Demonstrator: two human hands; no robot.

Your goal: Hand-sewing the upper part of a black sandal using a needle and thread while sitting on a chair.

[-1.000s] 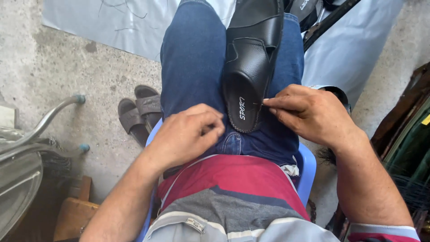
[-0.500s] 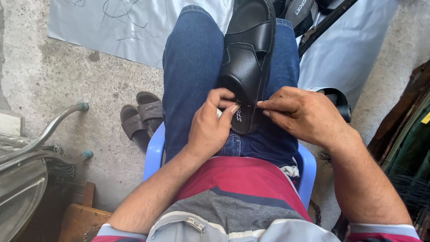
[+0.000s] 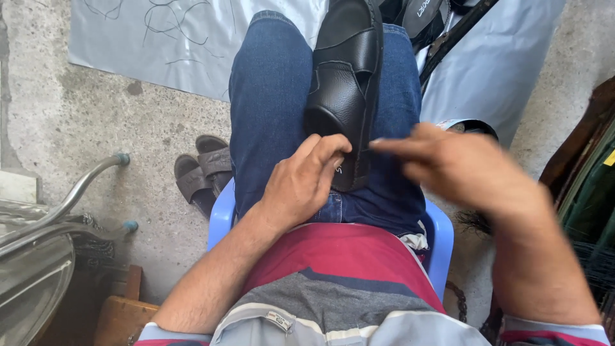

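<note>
At the far left, curved grey metal tubes (image 3: 70, 192) with blue end caps are projecting over a rough concrete floor (image 3: 96, 122); a glossy rounded metal surface (image 3: 25, 282) is lying below them, and a wooden piece (image 3: 122, 317) is standing at the lower left. A grey plastic sheet (image 3: 192, 45) with dark scribbled lines is covering the floor at the top; a pair of dark slide sandals (image 3: 202, 170) is resting on the concrete just beside the blue plastic chair (image 3: 221, 221) on which the person is sitting.

At the centre, the left hand (image 3: 301, 186) is lying on the blue-jeaned thigh (image 3: 269, 109); its fingers are curling loosely, and the fingertips (image 3: 336, 146) are touching the heel end of the black leather sandal (image 3: 346, 90). The sandal is lying lengthwise along the lap, between the two thighs, heel end towards the body.

To the right, the right hand (image 3: 461, 170) is blurring with motion; its thumb and forefinger are extending towards the sandal's edge, pinched close together; whether they are gripping anything cannot be told. Further right, the grey sheet is continuing, a black bar (image 3: 458, 32) is crossing it diagonally, and dark wooden and green items (image 3: 589, 179) are standing at the edge.
</note>
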